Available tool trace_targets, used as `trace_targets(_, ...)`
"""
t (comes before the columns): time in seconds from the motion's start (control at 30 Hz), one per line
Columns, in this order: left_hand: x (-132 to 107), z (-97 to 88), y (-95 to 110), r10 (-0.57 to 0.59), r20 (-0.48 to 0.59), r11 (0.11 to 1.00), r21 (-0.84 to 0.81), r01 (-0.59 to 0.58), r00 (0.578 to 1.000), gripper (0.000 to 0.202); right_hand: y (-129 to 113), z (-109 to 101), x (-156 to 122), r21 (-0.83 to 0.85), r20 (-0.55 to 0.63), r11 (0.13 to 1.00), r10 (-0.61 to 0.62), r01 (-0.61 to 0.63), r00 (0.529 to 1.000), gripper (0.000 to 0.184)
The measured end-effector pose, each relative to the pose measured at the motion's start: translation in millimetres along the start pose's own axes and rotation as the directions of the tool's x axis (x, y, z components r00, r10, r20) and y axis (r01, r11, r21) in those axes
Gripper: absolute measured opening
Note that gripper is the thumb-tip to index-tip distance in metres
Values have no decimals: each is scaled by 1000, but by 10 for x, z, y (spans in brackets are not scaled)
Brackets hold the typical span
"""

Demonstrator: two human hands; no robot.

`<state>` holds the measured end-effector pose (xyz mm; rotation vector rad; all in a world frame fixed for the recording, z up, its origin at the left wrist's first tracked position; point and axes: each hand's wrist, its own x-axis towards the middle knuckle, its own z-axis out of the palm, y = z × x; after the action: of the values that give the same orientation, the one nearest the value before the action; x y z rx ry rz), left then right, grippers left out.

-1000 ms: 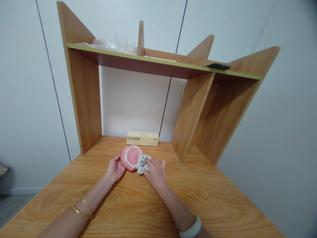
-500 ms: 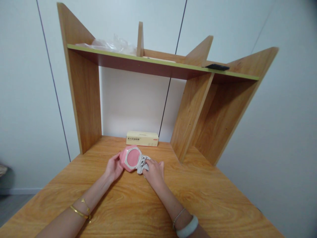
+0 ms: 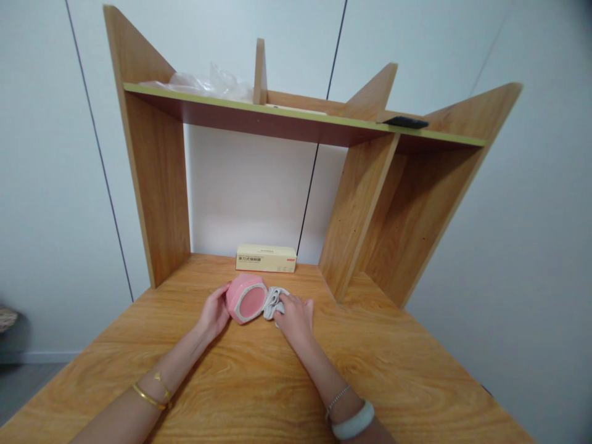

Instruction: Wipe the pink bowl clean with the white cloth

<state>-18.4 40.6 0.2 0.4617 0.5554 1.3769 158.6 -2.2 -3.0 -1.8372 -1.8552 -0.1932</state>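
Observation:
A pink hexagonal object with a pale rim (image 3: 247, 299) rests on the wooden desk (image 3: 259, 376), tilted with its face toward me. My left hand (image 3: 213, 313) grips its left side with curled fingers. My right hand (image 3: 296, 317) presses a crumpled grey-white cloth (image 3: 274, 301) against the object's right edge, fingers closed over the cloth.
A long cream box with dark print (image 3: 266, 258) lies at the back of the desk against the wall. A wooden hutch (image 3: 157, 185) rises behind, its shelf holding a crumpled clear plastic bag (image 3: 203, 81) at left and a flat black device (image 3: 407, 122) at right.
The pink object has turned a little under my left hand, and my right hand with the cloth has shifted slightly right and farther along its edge.

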Motion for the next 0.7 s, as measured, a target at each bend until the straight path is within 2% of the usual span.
trace_targets(0.17, -13, 13, -18, 21, 29, 997, 76, -23, 999, 11, 121, -38, 41, 59, -60, 997, 61, -58, 996, 14)
trace_targets(0.3, 1, -6, -39, 73, 52, 989, 126, -79, 996, 4, 156, -97, 43, 251, -215, 966, 122, -66, 969, 17)
trace_targets(0.4, -8, -4, -69, 152, 98, 961, 219, -170, 984, 8, 110, -144, 22, 386, -274, 922, 141, -26, 951, 21)
trace_targets(0.47, -36, 13, -89, 194, 149, 930, 286, -230, 970, 13, 57, -186, -2, 433, -292, 901, 121, 19, 949, 23)
trace_targets(0.57, -105, 57, -104, 222, 222, 875, 384, -294, 949, 21, -36, -274, -55, 411, -332, 905, 32, 114, 943, 22)
trace_targets(0.7, -195, 112, -96, 224, 342, 722, 571, -391, 913, 26, -168, -361, -142, 325, -385, 916, -100, 235, 918, 21)
